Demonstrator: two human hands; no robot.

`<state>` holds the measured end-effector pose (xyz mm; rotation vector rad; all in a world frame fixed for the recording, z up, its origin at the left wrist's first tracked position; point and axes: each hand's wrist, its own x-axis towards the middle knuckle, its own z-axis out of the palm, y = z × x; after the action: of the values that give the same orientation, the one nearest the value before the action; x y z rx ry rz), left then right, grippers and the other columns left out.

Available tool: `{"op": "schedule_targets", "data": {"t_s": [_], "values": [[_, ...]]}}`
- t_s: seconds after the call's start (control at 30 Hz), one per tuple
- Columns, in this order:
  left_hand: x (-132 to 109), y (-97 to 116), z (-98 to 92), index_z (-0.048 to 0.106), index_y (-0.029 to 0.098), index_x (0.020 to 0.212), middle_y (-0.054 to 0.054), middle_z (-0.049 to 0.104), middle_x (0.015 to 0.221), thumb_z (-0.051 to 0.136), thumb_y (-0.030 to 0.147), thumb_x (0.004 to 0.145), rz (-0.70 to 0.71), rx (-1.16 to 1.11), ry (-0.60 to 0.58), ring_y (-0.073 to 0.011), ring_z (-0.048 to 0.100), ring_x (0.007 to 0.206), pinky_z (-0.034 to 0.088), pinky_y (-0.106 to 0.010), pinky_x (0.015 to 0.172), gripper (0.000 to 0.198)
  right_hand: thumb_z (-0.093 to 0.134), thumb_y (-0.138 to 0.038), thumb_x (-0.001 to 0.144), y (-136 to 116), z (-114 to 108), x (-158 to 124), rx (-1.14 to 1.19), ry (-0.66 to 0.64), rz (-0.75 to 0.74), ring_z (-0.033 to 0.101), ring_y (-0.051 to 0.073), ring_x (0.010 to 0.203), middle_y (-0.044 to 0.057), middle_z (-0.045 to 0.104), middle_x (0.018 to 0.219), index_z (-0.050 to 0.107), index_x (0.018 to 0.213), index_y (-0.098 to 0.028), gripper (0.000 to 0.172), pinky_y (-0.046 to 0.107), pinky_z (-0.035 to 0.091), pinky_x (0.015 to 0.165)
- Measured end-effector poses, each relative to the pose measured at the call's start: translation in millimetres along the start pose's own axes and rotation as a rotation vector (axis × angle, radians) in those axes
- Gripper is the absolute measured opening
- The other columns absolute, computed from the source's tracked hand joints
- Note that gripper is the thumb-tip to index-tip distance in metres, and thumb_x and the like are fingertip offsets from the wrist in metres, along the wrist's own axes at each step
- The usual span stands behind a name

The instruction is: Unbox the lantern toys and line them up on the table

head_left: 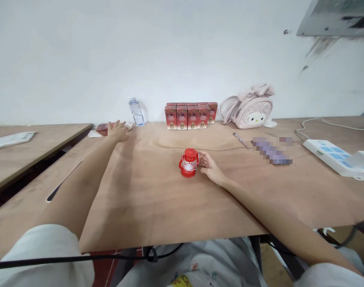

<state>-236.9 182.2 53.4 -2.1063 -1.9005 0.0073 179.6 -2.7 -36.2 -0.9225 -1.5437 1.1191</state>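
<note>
1. While it stands upright near the middle of the wooden table (158, 207), the small red lantern (188, 162) shows a red cap, a clear globe and a red base.
2. The right hand (210, 166) lies on the table just to the lantern's right. Its fingers (202, 159) are loosely curled and narrow, with the tips at the lantern's side. They are not closed around it.
3. The left hand (118, 130) is stretched far out to the table's back left, palm down, with its fingers spread wide and holding nothing. It sits just beside a flat red packet (102, 128); whether it touches the packet cannot be told.
4. Behind the lantern, a row of red boxes (190, 115) stands against the white wall, with a clear water bottle (136, 112) to their left and a pink Hello Kitty bag (250, 111) to their right.
5. A thin screwdriver-like tool (240, 139) lies in front of the bag, and a white power strip (334, 156) rests at the far right.
</note>
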Motion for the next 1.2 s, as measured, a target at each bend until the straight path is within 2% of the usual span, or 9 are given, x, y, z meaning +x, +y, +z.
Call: {"op": "schedule_targets", "data": {"t_s": [0.23, 0.4, 0.43, 0.53, 0.63, 0.7, 0.87, 1.03, 1.2], "values": [[-3, 21, -6.7, 0.058, 0.003, 0.111, -0.024, 0.054, 0.124, 0.046, 0.019, 0.077, 0.008, 0.009, 0.045, -0.0376, 0.037, 0.122, 0.021, -0.055, 0.098, 0.039, 0.047, -0.005, 0.053, -5, -1, -1, 0.024, -0.008, 0.025, 0.058, 0.017, 0.098, 0.005, 0.058, 0.114, 0.041, 0.120, -0.027, 0.071, 0.039, 0.047, 0.093], [-21, 56, -41.3, 0.063, 0.009, 0.103, -0.016, 0.058, 0.118, 0.046, 0.022, 0.078, 0.104, -0.195, 0.242, -0.0321, 0.045, 0.111, 0.031, -0.047, 0.092, 0.033, 0.049, -0.005, 0.057, -4, -1, 0, 0.060, 0.030, 0.036, 0.059, 0.017, 0.097, 0.004, 0.060, 0.110, 0.044, 0.119, -0.025, 0.066, 0.038, 0.049, 0.091], [-26, 67, -51.5, 0.064, 0.010, 0.099, -0.015, 0.060, 0.114, 0.044, 0.021, 0.079, 0.154, -0.256, 0.303, -0.0298, 0.048, 0.108, 0.033, -0.046, 0.092, 0.030, 0.050, -0.006, 0.058, -5, -1, 0, 0.074, 0.041, 0.040, 0.059, 0.017, 0.096, 0.004, 0.060, 0.110, 0.044, 0.119, -0.025, 0.064, 0.038, 0.049, 0.090], [-50, 107, -82.5, 0.066, 0.015, 0.089, -0.012, 0.064, 0.100, 0.039, 0.022, 0.086, 0.517, -0.363, 0.388, -0.0237, 0.054, 0.098, 0.037, -0.039, 0.091, 0.028, 0.054, -0.011, 0.064, -8, 0, -1, 0.107, 0.095, 0.040, 0.060, 0.016, 0.092, 0.005, 0.058, 0.115, 0.043, 0.121, -0.026, 0.059, 0.037, 0.051, 0.087], [-81, 147, -104.4, 0.067, 0.020, 0.093, -0.010, 0.065, 0.099, 0.042, 0.025, 0.090, 0.868, -0.343, 0.300, -0.0223, 0.056, 0.096, 0.040, -0.037, 0.088, 0.026, 0.058, -0.020, 0.071, -14, 0, -3, 0.092, 0.159, -0.005, 0.060, 0.015, 0.090, 0.007, 0.052, 0.127, 0.039, 0.127, -0.029, 0.060, 0.037, 0.051, 0.086], [-100, 168, -109.1, 0.067, 0.022, 0.096, -0.009, 0.066, 0.098, 0.037, 0.016, 0.090, 0.990, -0.310, 0.222, -0.0199, 0.057, 0.097, 0.041, -0.035, 0.090, 0.030, 0.060, -0.024, 0.072, -19, 1, -4, 0.052, 0.177, -0.045, 0.060, 0.015, 0.091, 0.006, 0.049, 0.132, 0.040, 0.128, -0.030, 0.060, 0.037, 0.050, 0.088], [-115, 198, -89.7, 0.065, 0.022, 0.100, -0.008, 0.066, 0.103, 0.033, 0.013, 0.092, 1.065, -0.295, 0.182, -0.0181, 0.058, 0.098, 0.044, -0.033, 0.089, 0.035, 0.066, -0.031, 0.072, -24, 0, -4, 0.003, 0.156, -0.028, 0.061, 0.016, 0.093, 0.006, 0.060, 0.116, 0.051, 0.110, -0.024, 0.041, 0.036, 0.050, 0.088], [-106, 208, -60.4, 0.064, 0.019, 0.098, -0.010, 0.062, 0.102, 0.034, 0.017, 0.093, 0.940, -0.483, 0.339, -0.0188, 0.057, 0.095, 0.047, -0.033, 0.084, 0.031, 0.069, -0.039, 0.070, -18, -4, 4, -0.025, 0.212, 0.011, 0.062, 0.016, 0.095, 0.005, 0.062, 0.109, 0.052, 0.094, -0.021, 0.034, 0.035, 0.049, 0.090], [-117, 222, -37.1, 0.061, 0.017, 0.098, -0.011, 0.056, 0.105, 0.041, 0.020, 0.090, 0.819, -0.629, 0.376, -0.0184, 0.056, 0.097, 0.048, -0.033, 0.085, 0.021, 0.066, -0.038, 0.070, -18, -4, 9, -0.142, 0.318, 0.013, 0.061, 0.021, 0.100, 0.008, 0.062, 0.102, 0.049, 0.093, -0.020, 0.033, 0.043, 0.046, 0.095]]}}
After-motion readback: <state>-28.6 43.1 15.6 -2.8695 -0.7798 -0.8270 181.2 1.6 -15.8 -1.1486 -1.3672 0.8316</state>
